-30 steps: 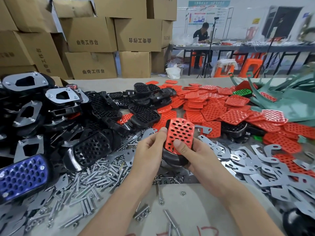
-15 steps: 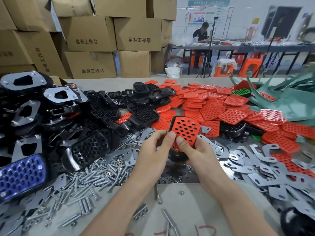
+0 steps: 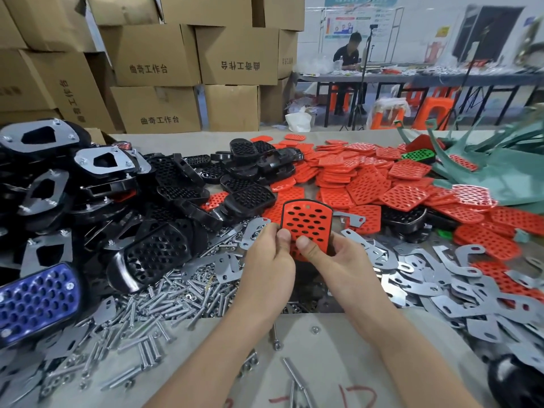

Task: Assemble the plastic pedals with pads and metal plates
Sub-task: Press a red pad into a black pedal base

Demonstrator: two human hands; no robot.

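Observation:
A black plastic pedal with a red perforated pad (image 3: 306, 223) seated on its face is held above the table centre. My left hand (image 3: 269, 262) grips its lower left edge, thumb on the pad. My right hand (image 3: 338, 260) grips the lower right edge, its thumb pressing the pad's near end. Loose red pads (image 3: 365, 189) lie in a heap behind, and black pedals (image 3: 247, 198) are piled to the left. Flat metal plates (image 3: 435, 278) are strewn at the right. The pedal's underside is hidden.
Bolts (image 3: 164, 313) are scattered at the near left. Finished pedals with metal plates (image 3: 103, 163) stack at the far left, a blue-padded one (image 3: 35, 301) at the left edge. Green plastic parts (image 3: 500, 172) lie far right. Cardboard boxes (image 3: 153, 69) stand behind. A person sits at a far table.
Both hands have tilted the pedal more upright, its padded face turning toward me. My thumbs have slid together onto the pad's near end.

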